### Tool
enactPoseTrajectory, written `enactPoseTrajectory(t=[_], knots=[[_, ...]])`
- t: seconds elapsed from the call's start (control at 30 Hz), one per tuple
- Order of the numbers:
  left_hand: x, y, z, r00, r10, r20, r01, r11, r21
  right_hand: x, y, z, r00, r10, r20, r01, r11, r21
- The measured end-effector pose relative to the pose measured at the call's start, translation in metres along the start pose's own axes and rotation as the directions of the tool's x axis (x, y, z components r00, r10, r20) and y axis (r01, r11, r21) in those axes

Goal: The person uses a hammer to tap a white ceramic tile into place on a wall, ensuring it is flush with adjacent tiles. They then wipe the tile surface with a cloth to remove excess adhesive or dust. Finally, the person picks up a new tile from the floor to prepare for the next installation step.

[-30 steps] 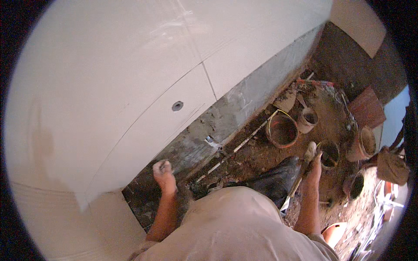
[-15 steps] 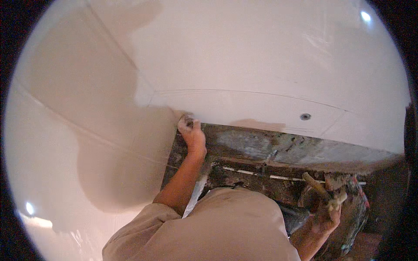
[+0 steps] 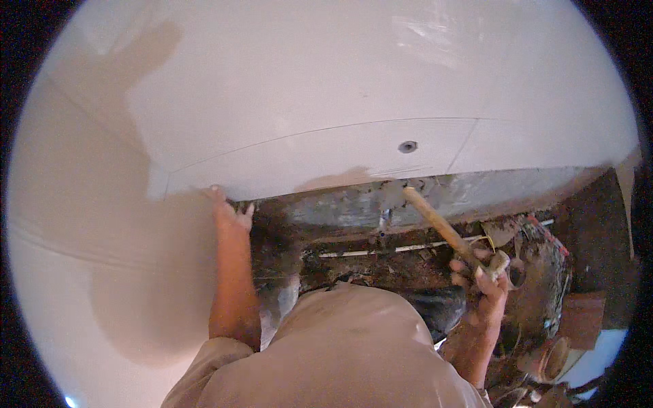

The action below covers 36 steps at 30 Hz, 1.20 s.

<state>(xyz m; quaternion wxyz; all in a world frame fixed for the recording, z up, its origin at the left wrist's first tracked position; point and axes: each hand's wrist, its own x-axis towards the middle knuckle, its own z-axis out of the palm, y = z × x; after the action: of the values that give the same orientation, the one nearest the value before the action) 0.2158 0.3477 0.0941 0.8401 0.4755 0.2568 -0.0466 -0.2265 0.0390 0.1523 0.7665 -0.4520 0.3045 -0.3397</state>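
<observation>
My left hand (image 3: pixel 231 214) is at the corner where two pale tiled walls meet, by the lower edge of the wall tile (image 3: pixel 292 160). Its fingers are apart: one reaches up onto the tile, and the thumb stands away by the dark gap below. On the right, my right hand (image 3: pixel 486 282) is closed around the head end of what looks like a wooden-handled hammer (image 3: pixel 439 221). The handle slants up and left, its tip close below the tile's lower edge. Motion blurs the fingers and the tool's head a little.
Under the tile runs a bare grey cement strip (image 3: pixel 333 216) with a small metal pipe fitting (image 3: pixel 385 221). A thin white pipe (image 3: pixel 360 252) crosses below it. A round metal fitting (image 3: pixel 407 147) sits in the tile. Rubble and a round container (image 3: pixel 556 358) lie at right.
The view has swung right. My left hand's fingers, bunched at the tile edge before, are spread apart. My right hand has brought the hammer up and forward, closer to the wall.
</observation>
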Motion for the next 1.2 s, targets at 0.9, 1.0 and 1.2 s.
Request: enactPoseTrajectory(t=[0.9, 1.0, 1.2], knots=[[0.074, 0.034, -0.051, 0.88, -0.436, -0.188, 0.401, 0.894, -0.2, -0.009, 0.008, 0.033, 0.977, -0.211, 0.026, 0.209, 0.977, 0.047], [0.068, 0.037, -0.048, 0.875, -0.439, -0.201, 0.398, 0.892, -0.215, -0.013, 0.014, 0.035, 0.989, -0.137, 0.056, 0.137, 0.991, 0.002], [0.069, 0.034, -0.042, 0.888, -0.429, -0.165, 0.422, 0.904, -0.073, -0.009, 0.035, 0.05, 0.963, -0.254, 0.087, 0.252, 0.967, 0.04]])
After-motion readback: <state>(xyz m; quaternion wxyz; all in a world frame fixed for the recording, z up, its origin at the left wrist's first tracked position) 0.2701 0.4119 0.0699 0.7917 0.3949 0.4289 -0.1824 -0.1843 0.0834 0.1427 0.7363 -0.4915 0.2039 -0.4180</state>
